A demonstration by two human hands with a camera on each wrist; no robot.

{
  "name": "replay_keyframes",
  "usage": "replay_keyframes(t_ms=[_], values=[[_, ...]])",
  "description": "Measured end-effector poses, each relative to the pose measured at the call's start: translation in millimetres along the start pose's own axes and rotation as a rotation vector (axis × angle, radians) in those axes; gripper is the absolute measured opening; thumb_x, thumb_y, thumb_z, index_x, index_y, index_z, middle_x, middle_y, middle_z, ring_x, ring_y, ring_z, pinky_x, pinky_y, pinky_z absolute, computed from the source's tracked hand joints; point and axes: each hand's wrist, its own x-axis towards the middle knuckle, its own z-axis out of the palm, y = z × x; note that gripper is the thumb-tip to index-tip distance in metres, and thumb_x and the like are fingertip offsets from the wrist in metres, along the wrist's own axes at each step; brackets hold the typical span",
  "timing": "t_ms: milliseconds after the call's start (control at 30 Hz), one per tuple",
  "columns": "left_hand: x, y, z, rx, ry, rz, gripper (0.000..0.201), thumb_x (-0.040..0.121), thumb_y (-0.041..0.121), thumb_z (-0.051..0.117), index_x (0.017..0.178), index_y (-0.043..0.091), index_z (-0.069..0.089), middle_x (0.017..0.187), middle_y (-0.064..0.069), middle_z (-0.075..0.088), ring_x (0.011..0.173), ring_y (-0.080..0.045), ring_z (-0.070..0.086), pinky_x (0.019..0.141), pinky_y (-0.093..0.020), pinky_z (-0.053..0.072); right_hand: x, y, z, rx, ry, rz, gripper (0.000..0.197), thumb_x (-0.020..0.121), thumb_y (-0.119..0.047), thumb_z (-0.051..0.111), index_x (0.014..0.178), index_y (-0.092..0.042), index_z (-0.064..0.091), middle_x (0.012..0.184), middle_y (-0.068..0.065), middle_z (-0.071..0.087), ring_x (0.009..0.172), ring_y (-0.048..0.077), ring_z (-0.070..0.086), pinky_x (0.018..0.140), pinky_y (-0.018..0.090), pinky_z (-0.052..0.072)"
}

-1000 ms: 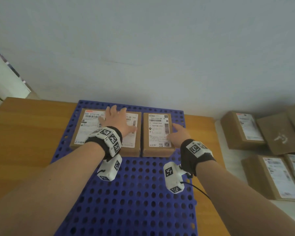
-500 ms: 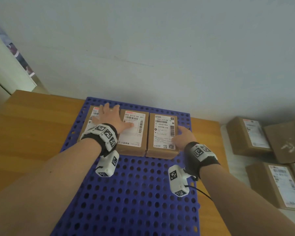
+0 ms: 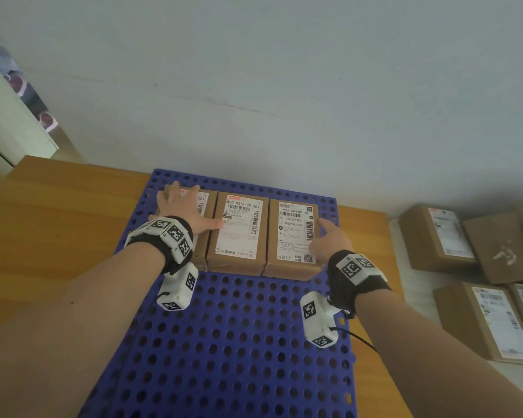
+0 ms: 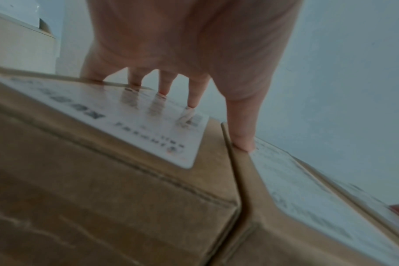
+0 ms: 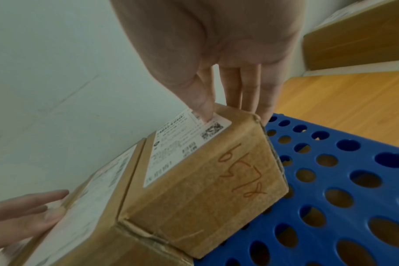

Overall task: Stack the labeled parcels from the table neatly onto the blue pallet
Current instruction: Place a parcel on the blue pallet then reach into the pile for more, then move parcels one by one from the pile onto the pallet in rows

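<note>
Three labeled brown parcels stand in a row at the far end of the blue pallet (image 3: 239, 342). My left hand (image 3: 191, 211) lies flat, fingers spread, on the left parcel (image 3: 208, 206), and its thumb (image 4: 241, 129) touches the edge of the middle parcel (image 3: 240, 230). My right hand (image 3: 329, 236) is at the right parcel (image 3: 293, 233), with the thumb on the label and straight fingers down the parcel's right side. The right wrist view shows that parcel (image 5: 205, 189) flush against the middle one (image 5: 98, 198) on the pallet (image 5: 342, 198).
Several more labeled parcels (image 3: 435, 236) lie on a white surface to the right, beyond the wooden table (image 3: 58, 221) under the pallet. A pale wall (image 3: 254, 86) rises just behind the row. The near part of the pallet holds nothing.
My left hand has slid a little left, from the seam onto the left parcel. The right hand stays at the right parcel's side. The head view has tilted.
</note>
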Motion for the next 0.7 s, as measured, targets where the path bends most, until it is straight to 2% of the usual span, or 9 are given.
replay_keyframes(t_ms=[167, 367, 467, 533, 700], values=[[-3.7, 0.7, -0.2, -0.010, 0.000, 0.022, 0.111, 0.061, 0.072, 0.067, 0.149, 0.029, 0.015, 0.158, -0.012, 0.001, 0.145, -0.035, 0.001, 0.112, -0.061, 0.015, -1.0, 2.4, 2.0, -0.022, 0.016, -0.002, 0.062, 0.090, -0.006, 0.044, 0.148, -0.022, 0.027, 0.133, 0.006, 0.055, 0.100, 0.027, 0.064, 0.080, 0.037, 0.056], [-25.4, 12.5, -12.7, -0.051, -0.016, 0.006, 0.102, 0.073, 0.065, 0.064, 0.151, 0.029, 0.009, 0.159, -0.008, -0.007, 0.145, -0.033, -0.009, 0.111, -0.064, 0.010, -4.5, 0.8, -2.7, -0.049, -0.018, 0.010, 0.064, 0.093, -0.007, 0.043, 0.151, -0.021, 0.019, 0.135, 0.008, 0.052, 0.105, 0.027, 0.061, 0.077, 0.034, 0.053], [-37.0, 30.5, -22.8, 0.023, 0.015, 0.113, 0.094, 0.080, 0.065, 0.055, 0.151, 0.027, 0.008, 0.159, -0.009, -0.005, 0.146, -0.031, -0.008, 0.114, -0.059, 0.008, -10.0, -0.4, -13.8, -0.118, 0.036, -0.030, 0.062, 0.094, -0.017, 0.045, 0.150, -0.023, 0.020, 0.144, 0.009, 0.045, 0.118, 0.028, 0.054, 0.086, 0.032, 0.048], [-42.4, 47.4, -30.5, 0.033, 0.009, 0.198, 0.087, 0.084, 0.063, 0.051, 0.151, 0.026, 0.011, 0.159, -0.010, -0.003, 0.146, -0.031, -0.008, 0.114, -0.058, 0.008, -14.9, -1.4, -24.5, -0.174, 0.085, -0.079, 0.055, 0.095, -0.021, 0.044, 0.148, -0.024, 0.028, 0.145, 0.007, 0.044, 0.119, 0.027, 0.053, 0.091, 0.032, 0.048], [-62.6, 102.1, -42.9, 0.061, 0.020, 0.433, 0.077, 0.088, 0.059, 0.046, 0.150, 0.027, 0.015, 0.159, -0.006, 0.001, 0.147, -0.027, -0.004, 0.114, -0.058, 0.009, -37.3, -1.8, -53.3, -0.259, 0.245, -0.211, 0.043, 0.096, -0.016, 0.041, 0.138, -0.020, 0.047, 0.142, 0.006, 0.047, 0.128, 0.026, 0.046, 0.105, 0.032, 0.038]])
